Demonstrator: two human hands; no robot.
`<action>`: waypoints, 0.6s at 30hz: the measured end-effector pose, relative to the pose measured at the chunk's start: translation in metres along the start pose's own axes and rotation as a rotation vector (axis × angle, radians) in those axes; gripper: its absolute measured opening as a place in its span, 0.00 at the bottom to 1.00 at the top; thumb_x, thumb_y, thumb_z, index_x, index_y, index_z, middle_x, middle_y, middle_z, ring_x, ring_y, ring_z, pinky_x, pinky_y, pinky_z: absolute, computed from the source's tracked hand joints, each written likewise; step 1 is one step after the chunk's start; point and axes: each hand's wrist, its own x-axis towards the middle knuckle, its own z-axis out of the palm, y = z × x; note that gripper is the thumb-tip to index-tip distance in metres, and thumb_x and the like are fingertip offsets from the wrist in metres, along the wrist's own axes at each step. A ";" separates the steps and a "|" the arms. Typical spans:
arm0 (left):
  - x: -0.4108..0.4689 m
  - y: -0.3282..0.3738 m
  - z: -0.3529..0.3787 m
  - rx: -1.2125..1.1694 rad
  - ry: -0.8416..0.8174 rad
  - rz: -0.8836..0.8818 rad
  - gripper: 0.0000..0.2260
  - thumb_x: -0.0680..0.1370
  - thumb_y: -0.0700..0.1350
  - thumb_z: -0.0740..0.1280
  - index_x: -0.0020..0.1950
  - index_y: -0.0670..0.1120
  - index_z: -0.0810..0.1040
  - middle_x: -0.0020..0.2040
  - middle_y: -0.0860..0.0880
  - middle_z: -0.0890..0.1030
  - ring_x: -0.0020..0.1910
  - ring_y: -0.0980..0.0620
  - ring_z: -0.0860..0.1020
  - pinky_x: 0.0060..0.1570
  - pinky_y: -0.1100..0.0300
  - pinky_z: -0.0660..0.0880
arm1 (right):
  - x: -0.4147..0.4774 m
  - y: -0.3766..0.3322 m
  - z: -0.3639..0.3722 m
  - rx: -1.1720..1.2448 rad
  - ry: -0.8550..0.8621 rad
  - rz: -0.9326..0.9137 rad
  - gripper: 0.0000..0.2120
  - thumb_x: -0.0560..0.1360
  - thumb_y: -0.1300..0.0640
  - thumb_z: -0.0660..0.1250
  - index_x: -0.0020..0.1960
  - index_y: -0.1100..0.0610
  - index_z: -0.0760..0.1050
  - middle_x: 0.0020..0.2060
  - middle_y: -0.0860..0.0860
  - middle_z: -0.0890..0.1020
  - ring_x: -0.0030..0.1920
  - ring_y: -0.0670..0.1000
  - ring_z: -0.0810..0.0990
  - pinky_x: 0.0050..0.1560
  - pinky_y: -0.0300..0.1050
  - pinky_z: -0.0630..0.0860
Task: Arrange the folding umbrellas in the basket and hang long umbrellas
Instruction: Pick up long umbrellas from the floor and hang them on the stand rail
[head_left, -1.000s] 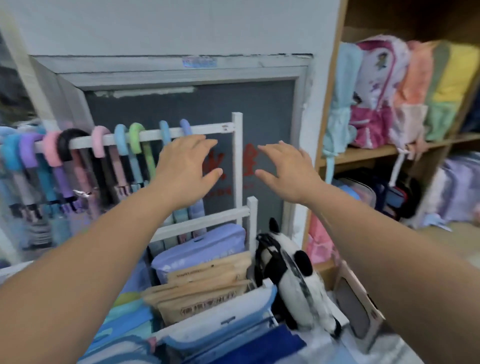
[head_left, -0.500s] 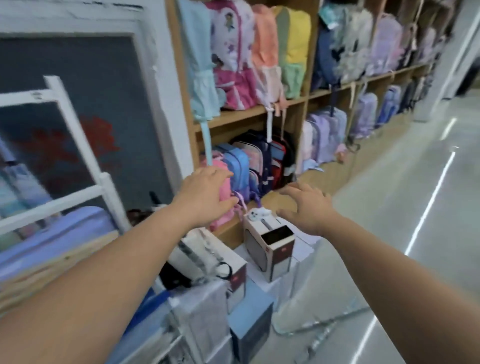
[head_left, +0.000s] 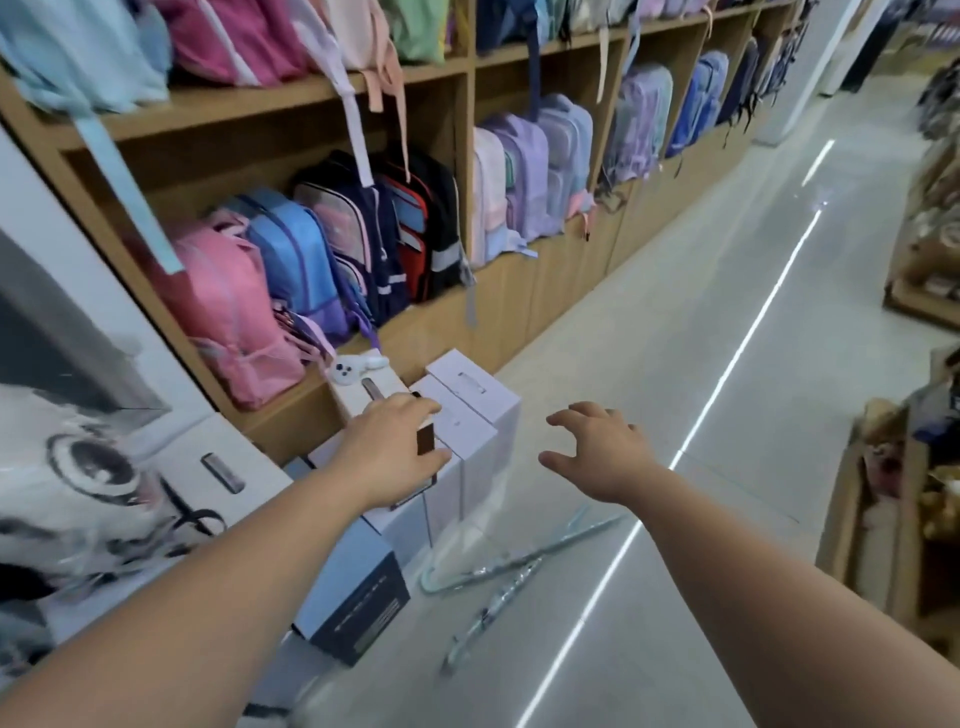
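I was at the step of fetching the two long umbrellas (head_left: 524, 554), which lay on the floor (head_left: 675, 374) near the white boxes (head_left: 470, 415), and my left hand (head_left: 395, 457) and right hand (head_left: 597, 457) reached out with fingers loosely spread and holding nothing, so next I had to go lower and grip one.

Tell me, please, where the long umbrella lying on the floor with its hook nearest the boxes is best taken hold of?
Take the long umbrella by its hooked handle, reaching down from the open aisle side. It lies flat on the floor with the boxes close on the other side. The curve gives fingers something to hook round, while the shaft is thin and a second umbrella seems to touch it.
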 end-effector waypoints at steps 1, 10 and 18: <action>0.012 0.000 0.014 -0.006 -0.025 0.000 0.30 0.75 0.63 0.67 0.75 0.52 0.70 0.72 0.49 0.72 0.69 0.44 0.70 0.67 0.48 0.70 | 0.010 0.008 0.006 0.000 -0.016 0.010 0.29 0.76 0.35 0.63 0.74 0.42 0.66 0.75 0.47 0.66 0.73 0.55 0.65 0.71 0.55 0.62; 0.114 -0.007 0.103 -0.081 -0.265 -0.029 0.29 0.78 0.60 0.67 0.76 0.51 0.68 0.73 0.48 0.70 0.70 0.45 0.70 0.66 0.50 0.71 | 0.087 0.075 0.055 0.001 -0.189 0.142 0.29 0.77 0.36 0.63 0.75 0.43 0.66 0.75 0.47 0.66 0.73 0.55 0.66 0.71 0.55 0.63; 0.182 -0.001 0.217 -0.140 -0.376 -0.113 0.27 0.78 0.59 0.68 0.74 0.51 0.70 0.72 0.48 0.72 0.70 0.46 0.70 0.67 0.55 0.69 | 0.167 0.149 0.145 0.014 -0.314 0.133 0.28 0.76 0.37 0.64 0.74 0.42 0.67 0.74 0.47 0.68 0.72 0.55 0.68 0.71 0.55 0.64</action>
